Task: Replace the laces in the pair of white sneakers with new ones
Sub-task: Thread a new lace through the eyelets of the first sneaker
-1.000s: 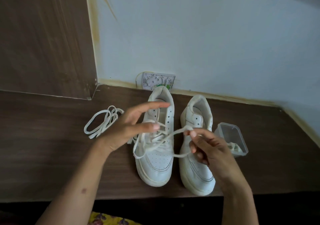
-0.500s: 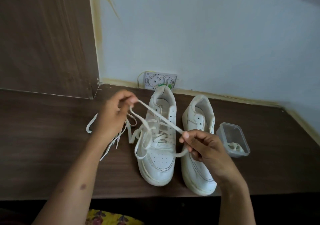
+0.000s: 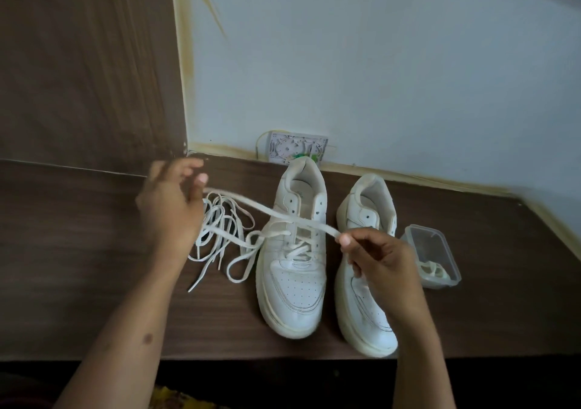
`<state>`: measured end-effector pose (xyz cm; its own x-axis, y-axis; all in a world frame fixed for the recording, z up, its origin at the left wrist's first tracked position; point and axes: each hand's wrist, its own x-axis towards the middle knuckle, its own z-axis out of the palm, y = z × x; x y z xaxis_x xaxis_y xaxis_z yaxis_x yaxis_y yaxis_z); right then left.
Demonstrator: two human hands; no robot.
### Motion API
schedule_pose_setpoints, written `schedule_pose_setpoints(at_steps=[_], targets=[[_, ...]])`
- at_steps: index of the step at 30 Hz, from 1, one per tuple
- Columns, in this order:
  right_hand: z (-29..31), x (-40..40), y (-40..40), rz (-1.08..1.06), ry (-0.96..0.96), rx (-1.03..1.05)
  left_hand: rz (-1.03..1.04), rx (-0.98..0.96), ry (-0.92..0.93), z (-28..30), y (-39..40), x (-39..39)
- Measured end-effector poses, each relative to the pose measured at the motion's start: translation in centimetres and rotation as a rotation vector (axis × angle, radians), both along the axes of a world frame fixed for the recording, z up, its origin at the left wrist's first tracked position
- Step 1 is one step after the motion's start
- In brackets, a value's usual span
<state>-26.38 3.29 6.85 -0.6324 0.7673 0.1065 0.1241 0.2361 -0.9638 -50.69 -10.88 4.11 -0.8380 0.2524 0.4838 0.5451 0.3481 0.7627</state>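
Note:
Two white sneakers stand side by side on a dark wooden surface, toes toward me. The left sneaker [image 3: 290,260] has a white lace [image 3: 270,212] partly threaded through its lower eyelets. That lace stretches taut between my hands. My left hand [image 3: 171,210] pinches one end up and left of the shoe. My right hand [image 3: 377,257] pinches the other part over the right sneaker [image 3: 366,286], which shows no lace. A loose bundle of laces [image 3: 220,235] lies on the wood left of the shoes.
A clear plastic container [image 3: 432,256] with a coiled lace inside sits right of the shoes. A patterned card [image 3: 295,149] leans against the pale wall behind them. A wooden panel [image 3: 88,62] rises at the back left. The surface's front edge runs near me.
My left hand moved up and left, pulling the lace out of the left sneaker's upper eyelets. The lace now runs straight across to my right hand, which stayed over the right shoe.

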Motion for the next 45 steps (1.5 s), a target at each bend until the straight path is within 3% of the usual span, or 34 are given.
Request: schedule_pose_setpoints(at_steps=[2, 6, 8, 13, 18, 21, 29, 34, 45], targets=[[-0.2, -1.1, -0.6, -0.053, 0.005, 0.122, -0.163, 0.041, 0.093, 0.5, 0.7, 1.0], [-0.7, -3.1, -1.9, -0.127, 0.073, 0.228, -0.685, 0.044, 0.179, 1.0, 3.0, 4.8], [-0.6, -3.7, -2.3, -0.202, 0.164, 0.19, -0.746, -0.005, 0.274, 0.2, 4.0, 5.9], [-0.2, -4.0, -2.5, -0.262, 0.295, 0.06, -0.646, 0.048, 0.264, -0.4, 4.7, 6.3], [-1.8, -4.6, -2.8, -0.382, 0.001, 0.248, -0.412, 0.033, 0.336, 0.0, 4.7, 6.3], [-2.4, -5.3, -3.0, -0.404, -0.124, 0.38, -0.403, -0.061, 0.42, -0.2, 4.9, 6.5], [-2.5, -4.9, -2.5, -0.442, -0.189, 0.28, -0.35, -0.185, 0.449, -0.1, 5.4, 6.9], [-2.7, -5.1, -3.0, -0.412, -0.114, 0.371, -0.336, -0.166, 0.432, 0.1, 5.6, 7.1], [-2.2, -5.9, -3.7, -0.407, -0.398, 0.504, -0.317, -0.361, 0.342, 0.8, 5.5, 7.6]])
